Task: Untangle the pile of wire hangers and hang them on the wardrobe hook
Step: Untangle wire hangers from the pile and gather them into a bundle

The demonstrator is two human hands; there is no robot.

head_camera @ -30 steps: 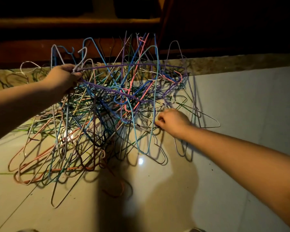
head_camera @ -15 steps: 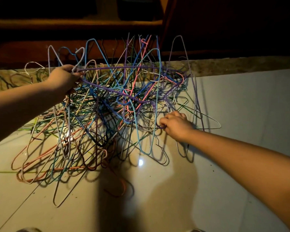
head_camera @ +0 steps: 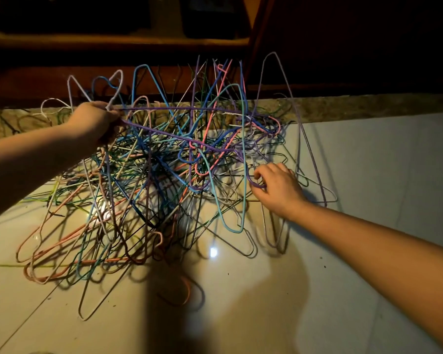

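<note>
The pile of wire hangers [head_camera: 149, 180] sprawls on the pale floor [head_camera: 368, 175], a knot of coated wires in purple, blue, teal, pink, green, black and white. A purple hanger [head_camera: 174, 108] is raised above the heap with its long bar level and one corner gripped in the left hand [head_camera: 95, 122]. The right hand [head_camera: 276, 190] pinches a purple hook [head_camera: 256, 184], probably that same hanger's. A lilac hanger [head_camera: 313, 159] leans upright at the right edge.

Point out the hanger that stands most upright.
The pale purple hanger at the right edge of the pile, beyond the right hand: its peak points straight up, clear of the tangle.
</note>
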